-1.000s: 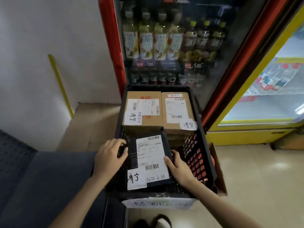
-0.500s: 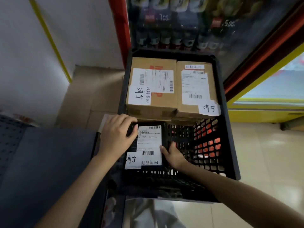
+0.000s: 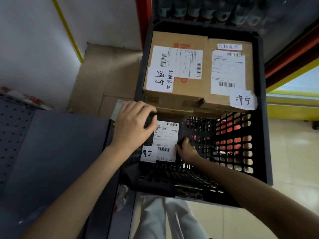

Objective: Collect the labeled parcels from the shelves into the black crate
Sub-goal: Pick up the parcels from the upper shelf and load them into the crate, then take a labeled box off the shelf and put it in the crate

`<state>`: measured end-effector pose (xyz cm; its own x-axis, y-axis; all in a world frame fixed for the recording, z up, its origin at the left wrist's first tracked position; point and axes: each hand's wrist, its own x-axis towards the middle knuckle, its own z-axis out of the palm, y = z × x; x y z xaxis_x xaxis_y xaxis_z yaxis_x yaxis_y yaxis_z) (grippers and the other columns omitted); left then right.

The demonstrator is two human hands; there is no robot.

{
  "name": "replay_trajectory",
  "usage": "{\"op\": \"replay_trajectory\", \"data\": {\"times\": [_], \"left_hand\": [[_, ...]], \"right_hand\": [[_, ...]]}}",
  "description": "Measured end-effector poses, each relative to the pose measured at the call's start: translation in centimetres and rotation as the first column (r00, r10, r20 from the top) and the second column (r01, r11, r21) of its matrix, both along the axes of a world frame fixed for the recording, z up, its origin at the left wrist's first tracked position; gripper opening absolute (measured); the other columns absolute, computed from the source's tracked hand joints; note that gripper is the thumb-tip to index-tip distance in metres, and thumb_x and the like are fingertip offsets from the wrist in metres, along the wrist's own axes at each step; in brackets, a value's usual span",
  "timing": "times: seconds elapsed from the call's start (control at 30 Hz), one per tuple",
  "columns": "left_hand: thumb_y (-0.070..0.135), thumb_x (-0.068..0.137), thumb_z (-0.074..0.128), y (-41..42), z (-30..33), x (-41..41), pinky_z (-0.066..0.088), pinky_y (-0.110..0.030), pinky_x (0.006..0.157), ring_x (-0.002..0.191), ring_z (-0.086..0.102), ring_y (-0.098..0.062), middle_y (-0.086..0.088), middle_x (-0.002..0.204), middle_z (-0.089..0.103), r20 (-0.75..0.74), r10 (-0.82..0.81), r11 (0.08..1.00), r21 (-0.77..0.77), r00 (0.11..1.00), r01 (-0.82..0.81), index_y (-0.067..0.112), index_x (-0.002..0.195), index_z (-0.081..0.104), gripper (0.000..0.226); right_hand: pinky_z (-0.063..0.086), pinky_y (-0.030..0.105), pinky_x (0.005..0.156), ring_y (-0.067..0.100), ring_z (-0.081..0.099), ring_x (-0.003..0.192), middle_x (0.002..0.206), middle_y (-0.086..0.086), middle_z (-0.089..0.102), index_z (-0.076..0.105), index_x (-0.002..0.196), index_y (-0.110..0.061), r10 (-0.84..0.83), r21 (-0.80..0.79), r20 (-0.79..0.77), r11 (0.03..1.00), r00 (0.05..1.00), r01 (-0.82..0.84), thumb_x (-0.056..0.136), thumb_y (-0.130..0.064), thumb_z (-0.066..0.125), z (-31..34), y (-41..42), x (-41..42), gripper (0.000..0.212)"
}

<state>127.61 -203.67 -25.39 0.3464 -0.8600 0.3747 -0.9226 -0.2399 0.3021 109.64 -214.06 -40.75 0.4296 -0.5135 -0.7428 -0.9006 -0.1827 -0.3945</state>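
From the head camera: you had the black labelled parcel down inside the black crate, low against its near-left corner, in front of the two stacked cardboard boxes. Your left hand curled over the parcel's far-left corner, fingers wrapped on the dark edge. Your right hand pinched the parcel's right edge, just beside the white shipping label. The left cardboard box and the right cardboard box filled the crate's far half, touching each other, labels up. Beyond the crate stood a drinks fridge; left of the crate, a grey perforated shelf. That parcel looked flat, light and a bit floppy, with slick wrapping, I'd say, so the edges and corners were the sensible hold, two-handed, as you had it.
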Motion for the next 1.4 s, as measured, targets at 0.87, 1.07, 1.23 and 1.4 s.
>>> {"op": "replay_trajectory", "data": {"times": [0.87, 1.07, 1.23, 1.4], "left_hand": [[0.040, 0.080, 0.037, 4.1, 7.6, -1.7, 0.037, -0.034, 0.076, 0.087, 0.053, -0.022, 0.001, 0.088, 0.059, -0.012, 0.091, 0.996, -0.022, 0.996, -0.091, 0.016, 0.089, 0.063, 0.036], [0.025, 0.082, 0.059, 7.9, 13.0, -4.8, 0.038, -0.030, 0.072, 0.085, 0.057, -0.022, 0.001, 0.087, 0.063, 0.084, 0.273, 0.957, -0.123, 0.958, -0.262, 0.017, 0.086, 0.063, 0.009], [0.034, 0.081, 0.058, 12.9, 14.7, -9.0, 0.044, -0.034, 0.071, 0.083, 0.057, -0.022, 0.002, 0.086, 0.065, 0.012, 0.460, 0.886, -0.068, 0.888, -0.458, 0.017, 0.088, 0.062, 0.019], [0.023, 0.080, 0.065, 20.6, 15.1, -15.4, 0.039, -0.031, 0.067, 0.080, 0.055, -0.018, 0.004, 0.083, 0.062, 0.004, 0.646, 0.756, -0.140, 0.763, -0.639, 0.018, 0.086, 0.058, 0.011]], "right_hand": [[0.040, 0.029, 0.072, 0.023, 0.056, 0.105, 0.119, 0.003, 0.058, 0.047, 0.125, -0.017, 0.676, -0.878, 0.222, 0.452, 0.702, -0.158, 0.096, -0.035, 0.047, 24.9, 0.6, 0.6, 0.034], [0.042, 0.032, 0.088, 0.019, 0.055, 0.105, 0.113, 0.000, 0.061, 0.054, 0.117, -0.021, 0.796, -0.925, 0.263, 0.368, 0.546, -0.091, 0.094, -0.036, 0.047, 29.1, 1.7, 0.6, 0.029], [0.043, 0.036, 0.085, 0.023, 0.058, 0.098, 0.102, 0.002, 0.063, 0.058, 0.108, -0.017, 0.914, -0.964, 0.193, 0.244, 0.356, -0.104, 0.089, -0.035, 0.052, 31.4, 4.4, 0.3, 0.026], [0.037, 0.035, 0.081, 0.024, 0.059, 0.098, 0.100, 0.000, 0.064, 0.058, 0.111, -0.018, 0.960, -0.945, 0.268, 0.278, 0.077, -0.172, 0.091, -0.035, 0.054, 33.1, 10.5, -0.9, 0.027]]}}
